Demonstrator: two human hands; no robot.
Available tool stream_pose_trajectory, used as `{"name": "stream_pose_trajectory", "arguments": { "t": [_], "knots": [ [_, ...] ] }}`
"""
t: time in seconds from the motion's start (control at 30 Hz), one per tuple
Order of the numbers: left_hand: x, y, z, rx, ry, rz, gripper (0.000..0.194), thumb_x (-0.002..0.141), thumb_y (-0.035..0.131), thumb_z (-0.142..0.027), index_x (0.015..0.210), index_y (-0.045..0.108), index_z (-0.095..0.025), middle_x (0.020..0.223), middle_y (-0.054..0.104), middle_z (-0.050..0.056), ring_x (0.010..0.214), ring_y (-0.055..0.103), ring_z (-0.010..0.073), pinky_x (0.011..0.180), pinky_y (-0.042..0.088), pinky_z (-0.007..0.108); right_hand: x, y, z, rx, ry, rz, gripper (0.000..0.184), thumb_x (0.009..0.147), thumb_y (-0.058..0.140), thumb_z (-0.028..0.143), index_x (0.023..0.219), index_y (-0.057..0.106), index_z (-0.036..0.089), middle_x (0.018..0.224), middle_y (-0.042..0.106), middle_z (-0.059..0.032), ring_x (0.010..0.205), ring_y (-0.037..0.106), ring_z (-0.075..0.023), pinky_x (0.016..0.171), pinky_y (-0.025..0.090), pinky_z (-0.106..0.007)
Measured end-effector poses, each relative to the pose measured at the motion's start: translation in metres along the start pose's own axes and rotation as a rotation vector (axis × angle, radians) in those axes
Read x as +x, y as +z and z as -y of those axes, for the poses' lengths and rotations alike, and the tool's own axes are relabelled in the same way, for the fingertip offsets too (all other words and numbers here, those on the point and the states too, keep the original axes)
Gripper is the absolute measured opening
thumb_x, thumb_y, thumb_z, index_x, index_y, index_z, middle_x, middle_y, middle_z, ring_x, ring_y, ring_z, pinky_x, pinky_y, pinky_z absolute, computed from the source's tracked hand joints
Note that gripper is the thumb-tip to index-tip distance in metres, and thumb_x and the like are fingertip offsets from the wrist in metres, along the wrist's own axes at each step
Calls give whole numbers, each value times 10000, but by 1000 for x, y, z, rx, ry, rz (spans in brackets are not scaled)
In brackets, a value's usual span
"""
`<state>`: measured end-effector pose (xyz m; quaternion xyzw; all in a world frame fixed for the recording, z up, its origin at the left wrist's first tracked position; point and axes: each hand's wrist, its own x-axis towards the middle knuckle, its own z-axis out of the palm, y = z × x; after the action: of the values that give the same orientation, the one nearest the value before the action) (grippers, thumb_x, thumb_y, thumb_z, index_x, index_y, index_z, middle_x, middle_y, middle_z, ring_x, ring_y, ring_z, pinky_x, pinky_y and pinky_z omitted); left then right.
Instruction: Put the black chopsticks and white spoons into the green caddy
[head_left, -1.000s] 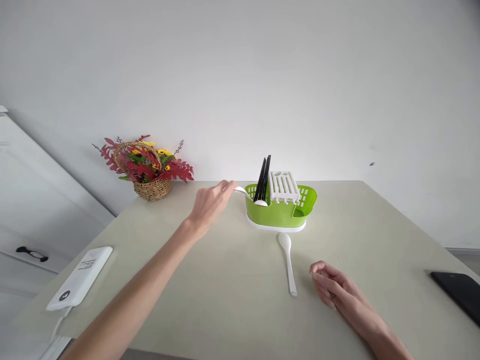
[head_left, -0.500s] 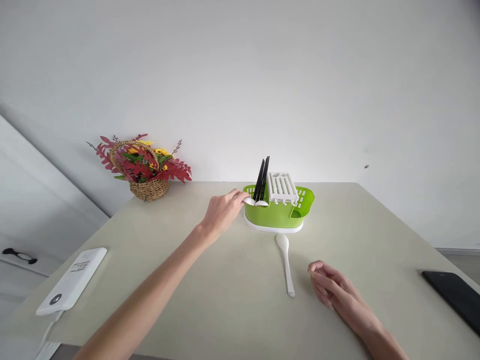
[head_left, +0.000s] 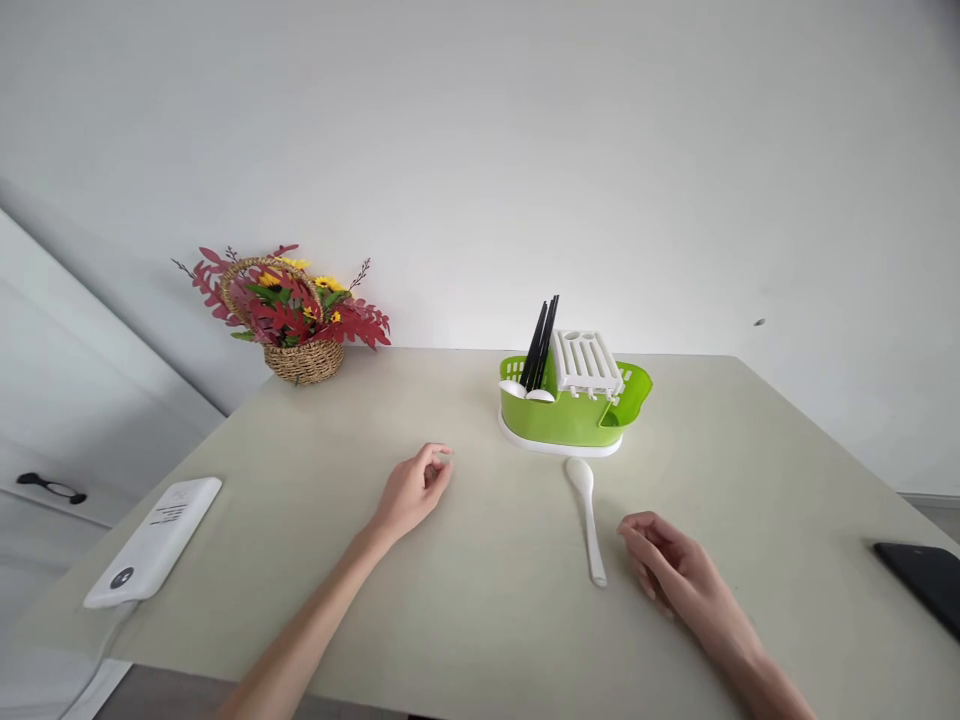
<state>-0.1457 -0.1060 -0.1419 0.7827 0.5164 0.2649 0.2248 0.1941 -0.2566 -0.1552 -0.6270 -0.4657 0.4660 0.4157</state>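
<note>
Drawn back from the rack, my left hand (head_left: pixel 415 490) hovers over or rests on the table with loosely curled fingers, a gap at the thumb, and nothing held. My right hand (head_left: pixel 675 565) lies just right of a white spoon (head_left: pixel 589 522), not touching it, fingers loosely bent and holding nothing. Behind the spoon stands a green utensil rack (head_left: pixel 551 420) on a white base. Black chopsticks (head_left: pixel 540 345) lean in its left part beside two white spoon heads (head_left: pixel 540 396). A white slotted holder (head_left: pixel 587 362) with hooks sits on its middle.
A wicker basket (head_left: pixel 304 362) with red leaves and yellow flowers stands at the back left. On the left edge lies a white power bank (head_left: pixel 154 540) with a cable. A black phone (head_left: pixel 922 580) is at the right edge. The wall (head_left: pixel 480 180) borders the table's back.
My left hand has let go of the white spoon in the rack and pulled back toward me. My right hand stays by the loose spoon. The view has shifted slightly.
</note>
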Motion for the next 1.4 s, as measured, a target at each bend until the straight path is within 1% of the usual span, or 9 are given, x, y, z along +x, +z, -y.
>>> {"name": "stream_pose_trajectory", "arguments": {
  "t": [0.2,0.33,0.43,0.53,0.63,0.77,0.97,1.13,1.4],
  "knots": [
    [-7,-4,3,-152,-58,-33,288,1014,474,-472,1091,620,-235,698,579,-36,596,513,140,594,411,245,20,24,2,-281,60,-166,459,885,557,708,1012,604,269,654,571,42,484,470,-150,515,384,-292],
    [-8,-5,-1,-141,-63,-31,289,1008,479,-467,1057,641,-233,701,587,-28,591,514,138,586,405,245,32,31,8,-311,99,-114,449,872,568,688,1069,606,285,588,565,52,420,482,-183,449,366,-309],
    [-10,-5,0,-149,-57,-32,289,1005,481,-460,1049,650,-230,715,606,-23,602,531,138,589,413,243,34,38,7,-375,36,-130,349,868,586,640,921,604,296,545,518,44,463,495,-202,484,348,-308],
    [-13,-3,1,-131,-41,-43,282,1006,481,-443,1047,657,-227,731,634,-19,606,548,137,600,421,241,31,47,3,-492,-60,-179,364,882,570,596,708,468,293,536,454,27,496,436,-193,532,313,-305],
    [-18,-1,-1,-98,-25,-55,273,1008,479,-426,1039,663,-226,738,652,-15,617,565,139,616,428,242,25,56,0,-557,-110,-190,397,917,515,578,686,380,285,548,432,18,508,340,-185,555,283,-305],
    [-27,2,-8,-58,-27,-52,278,1016,467,-431,1044,661,-235,758,675,-12,619,577,144,640,431,252,13,69,2,-478,-116,-120,402,945,481,591,717,367,279,581,440,21,552,307,-178,576,287,-300],
    [-47,7,-28,-155,-26,3,361,1030,450,-522,1061,651,-223,755,701,2,641,577,160,642,431,266,-7,90,9,-226,-124,64,520,947,443,700,712,307,257,618,282,54,618,250,-145,569,248,-278],
    [-59,11,-53,-344,-77,131,453,1048,371,-587,1106,637,-224,843,758,12,583,545,145,597,422,264,-19,95,9,-123,-165,183,530,936,492,697,716,313,250,643,260,63,624,246,-129,561,237,-271],
    [-57,15,-86,-618,-67,376,473,1002,473,-631,1103,655,-206,1058,767,61,764,691,172,758,515,295,-20,91,7,-103,-174,238,527,954,447,706,727,318,248,657,269,60,629,271,-129,564,250,-271]
  ]
}}
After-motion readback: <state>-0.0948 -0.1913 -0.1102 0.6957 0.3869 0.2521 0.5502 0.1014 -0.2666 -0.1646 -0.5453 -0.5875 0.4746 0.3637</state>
